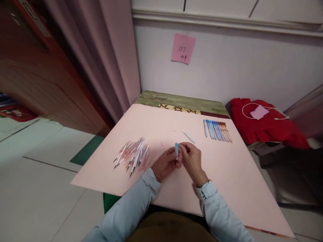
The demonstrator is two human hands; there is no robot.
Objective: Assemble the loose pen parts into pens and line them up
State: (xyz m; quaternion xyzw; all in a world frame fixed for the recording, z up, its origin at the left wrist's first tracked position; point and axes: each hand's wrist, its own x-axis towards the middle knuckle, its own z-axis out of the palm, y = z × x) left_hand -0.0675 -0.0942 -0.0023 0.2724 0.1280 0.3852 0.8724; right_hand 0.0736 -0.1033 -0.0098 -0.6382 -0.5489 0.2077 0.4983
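Observation:
My left hand (pixel 165 165) is closed around a short blue pen barrel (pixel 177 151), held upright above the table. Beside it, the fingers of my right hand (pixel 192 158) are pinched close to the barrel's upper part; whatever they grip is too small or hidden to make out. Just beyond my hands, a slim light-blue pen part (pixel 188 136) with a pale tip lies at a slant. To the left is a loose pile of pen refills (pixel 136 153), white and clear with dark tips. A neat row of pens (pixel 217 130), blue through purple to brown, lies at the far right.
A pale pink sheet (pixel 227 188) covers most of the table, with a green wood-pattern strip (pixel 184 99) at its back edge. Red cloth (pixel 267 131) with a white cable sits beyond the right edge. A pink note (pixel 183 48) sticks to the wall.

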